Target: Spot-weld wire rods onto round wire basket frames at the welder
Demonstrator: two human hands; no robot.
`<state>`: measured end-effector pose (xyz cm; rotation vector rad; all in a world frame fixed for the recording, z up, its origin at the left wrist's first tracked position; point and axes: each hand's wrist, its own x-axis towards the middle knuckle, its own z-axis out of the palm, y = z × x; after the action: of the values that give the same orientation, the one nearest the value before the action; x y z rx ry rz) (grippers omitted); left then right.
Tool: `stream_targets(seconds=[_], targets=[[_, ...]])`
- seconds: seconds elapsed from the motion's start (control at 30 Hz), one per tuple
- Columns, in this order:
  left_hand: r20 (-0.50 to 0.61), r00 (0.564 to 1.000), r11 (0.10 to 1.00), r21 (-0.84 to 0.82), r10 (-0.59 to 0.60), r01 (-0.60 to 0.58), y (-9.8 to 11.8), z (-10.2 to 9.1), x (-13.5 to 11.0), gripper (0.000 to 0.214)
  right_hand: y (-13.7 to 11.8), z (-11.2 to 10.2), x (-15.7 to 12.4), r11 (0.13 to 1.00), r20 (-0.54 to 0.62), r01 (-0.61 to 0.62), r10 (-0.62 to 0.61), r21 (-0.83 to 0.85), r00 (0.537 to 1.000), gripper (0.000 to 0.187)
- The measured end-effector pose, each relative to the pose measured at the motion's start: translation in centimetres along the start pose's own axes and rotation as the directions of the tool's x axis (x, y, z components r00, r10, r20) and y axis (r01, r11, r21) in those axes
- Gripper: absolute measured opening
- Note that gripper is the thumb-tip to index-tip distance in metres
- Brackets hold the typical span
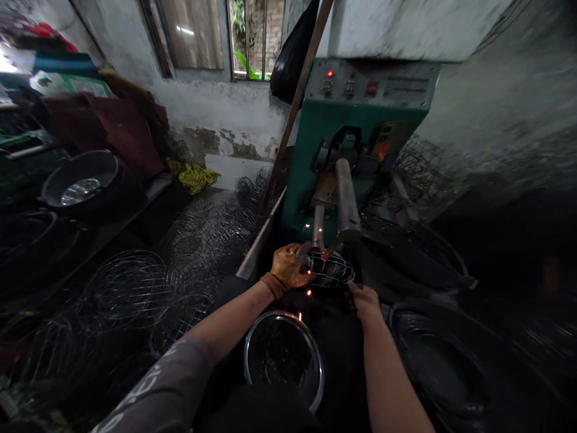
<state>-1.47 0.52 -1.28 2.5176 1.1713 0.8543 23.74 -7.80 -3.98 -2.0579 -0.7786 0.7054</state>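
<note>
A round wire basket frame (331,269) is held between my two hands, under the electrodes of a green spot welding machine (365,126). My left hand (289,266), in an orange-stained glove, is closed on the frame's left side. At the right rim, my bare right hand (364,299) pinches the wire. The lower electrode arm (318,222) reaches down to the frame, while the thick upper arm (347,198) juts out toward me. Bright sparks (309,293) fall below the frame. In front of my body sits a shiny-rimmed metal bowl (321,373) with small, unclear pieces inside.
Piles of wire frames (130,279) cover the floor at left. Dark basins (446,355) stand at right. A black pot (112,174) rests on a bench at far left. A wooden post (295,108) leans beside the machine, near a black bag (291,60).
</note>
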Motion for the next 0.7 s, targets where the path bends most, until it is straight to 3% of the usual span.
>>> stream_targets(seconds=[0.07,0.13,0.2,0.27,0.33,0.43,0.57,0.7], targets=[[-0.085,0.996,0.996,-0.091,-0.029,0.021,-1.6,0.6,-1.6,0.108,-0.5,-0.9,-1.1,0.991,-0.036,0.030,-0.034,-0.129,0.999,0.034],[-0.069,0.979,0.970,-0.163,-0.193,0.179,-3.3,1.3,-2.9,0.110,-1.9,-0.7,-2.9,0.938,-0.053,0.166,-0.191,-0.305,0.980,0.030],[0.020,0.935,0.911,-0.218,-0.355,0.350,-4.6,2.0,-3.5,0.105,-4.1,0.9,-5.3,0.842,0.061,0.374,-0.381,-0.390,0.922,0.030],[0.116,0.916,0.879,-0.258,-0.383,0.401,-5.4,2.6,-3.2,0.098,-6.7,3.3,-7.6,0.750,0.202,0.503,-0.464,-0.428,0.863,0.031],[0.172,0.919,0.886,-0.254,-0.354,0.389,-5.8,2.8,-2.7,0.091,-9.0,5.6,-9.3,0.714,0.211,0.433,-0.383,-0.551,0.899,0.035],[0.139,0.929,0.917,-0.165,-0.342,0.363,-5.8,2.1,-2.5,0.084,-10.5,7.0,-10.1,0.689,0.173,0.336,-0.297,-0.642,0.939,0.035],[0.028,0.970,0.970,-0.035,-0.241,0.241,-4.5,0.6,-2.7,0.082,-9.5,5.6,-9.1,0.699,0.091,0.309,-0.331,-0.644,0.939,0.033],[0.022,0.988,0.987,0.051,-0.154,0.152,-2.8,0.4,-1.8,0.084,-8.4,4.0,-7.9,0.708,0.042,0.252,-0.300,-0.660,0.953,0.034]])
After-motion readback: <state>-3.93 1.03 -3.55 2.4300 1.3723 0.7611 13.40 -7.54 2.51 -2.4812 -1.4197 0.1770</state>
